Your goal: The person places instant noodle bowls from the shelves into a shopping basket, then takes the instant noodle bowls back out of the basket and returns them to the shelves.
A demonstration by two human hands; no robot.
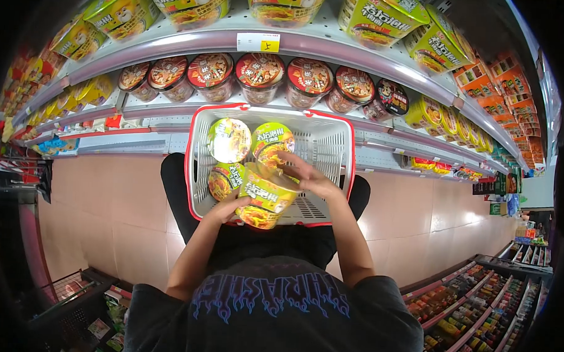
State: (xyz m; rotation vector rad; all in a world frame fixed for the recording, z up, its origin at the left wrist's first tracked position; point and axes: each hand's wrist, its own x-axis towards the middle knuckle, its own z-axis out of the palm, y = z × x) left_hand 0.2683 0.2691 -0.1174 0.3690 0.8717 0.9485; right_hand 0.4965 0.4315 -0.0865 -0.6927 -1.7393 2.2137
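This is a shop, most likely a supermarket aisle. Across the far side run long shelves (193, 42), with green tubs (282, 5) of noodles lined up above a row of red-lidded tubs (259, 73), the same kinds repeated side by side. A price tag (270, 46) sits on the shelf edge. More stock fills the right: orange packets (512, 91) at the far end and, on the near right, tiered rows of bottles and jars (454, 325). A red-rimmed shopping basket (333, 147) stands over the tiled floor (107, 213).
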